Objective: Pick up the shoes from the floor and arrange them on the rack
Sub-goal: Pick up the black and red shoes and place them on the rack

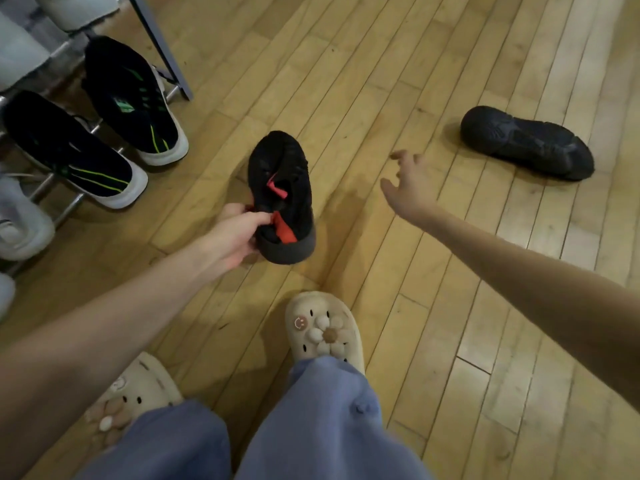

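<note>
My left hand (237, 233) grips a black shoe with red pull tabs (282, 188) by its heel collar, just above the wooden floor in the middle of the view. A second black shoe (526, 143) lies on its side on the floor at the upper right, sole facing me. My right hand (410, 187) stretches toward it with fingers spread and nothing in it, still a shoe's length short. The metal shoe rack (162, 39) stands at the upper left.
On the rack's lower bars sit two black sneakers with green stripes and white soles (135, 98), and white shoes (20, 220) further left. My own feet in cream flower slippers (323, 330) and blue trousers fill the bottom. Bare wooden floor lies to the right.
</note>
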A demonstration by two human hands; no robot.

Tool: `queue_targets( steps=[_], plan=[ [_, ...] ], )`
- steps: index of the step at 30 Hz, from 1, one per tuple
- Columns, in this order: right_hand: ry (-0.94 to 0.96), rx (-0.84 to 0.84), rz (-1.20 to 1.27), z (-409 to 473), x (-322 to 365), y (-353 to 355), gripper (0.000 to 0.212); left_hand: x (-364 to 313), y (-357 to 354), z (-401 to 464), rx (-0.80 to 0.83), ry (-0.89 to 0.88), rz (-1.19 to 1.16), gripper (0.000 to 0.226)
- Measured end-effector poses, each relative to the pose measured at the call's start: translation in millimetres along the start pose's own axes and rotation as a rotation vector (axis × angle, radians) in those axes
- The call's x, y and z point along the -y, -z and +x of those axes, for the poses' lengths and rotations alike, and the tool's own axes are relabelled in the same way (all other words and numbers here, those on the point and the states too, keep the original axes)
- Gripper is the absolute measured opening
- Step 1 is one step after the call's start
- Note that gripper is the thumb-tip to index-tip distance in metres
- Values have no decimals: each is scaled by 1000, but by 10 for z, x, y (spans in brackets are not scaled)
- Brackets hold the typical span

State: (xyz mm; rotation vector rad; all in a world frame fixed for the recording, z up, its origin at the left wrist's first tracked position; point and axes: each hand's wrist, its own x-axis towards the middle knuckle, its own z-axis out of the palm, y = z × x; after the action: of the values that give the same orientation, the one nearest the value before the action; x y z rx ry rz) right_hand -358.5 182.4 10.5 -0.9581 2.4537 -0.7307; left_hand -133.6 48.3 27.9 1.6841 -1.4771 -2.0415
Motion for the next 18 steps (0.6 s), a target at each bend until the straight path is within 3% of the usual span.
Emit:
queue_targets(
  steps=[4,7,13,18],
  plan=[
    [-69,18,-519,706,-510,380,80,-148,-135,-26,70,-135,129,31],
    [29,104,-899,1078,-763,581,88,-244,-191,46,139,-174,166,32],
    [-34,181,-1185,1481,-975,684,73,-345,-306,244,185,-174,172,33],
    [-95,179,-1263,1564,-1108,744,67,-347,-245,321,175,-140,150,29]
  ],
)
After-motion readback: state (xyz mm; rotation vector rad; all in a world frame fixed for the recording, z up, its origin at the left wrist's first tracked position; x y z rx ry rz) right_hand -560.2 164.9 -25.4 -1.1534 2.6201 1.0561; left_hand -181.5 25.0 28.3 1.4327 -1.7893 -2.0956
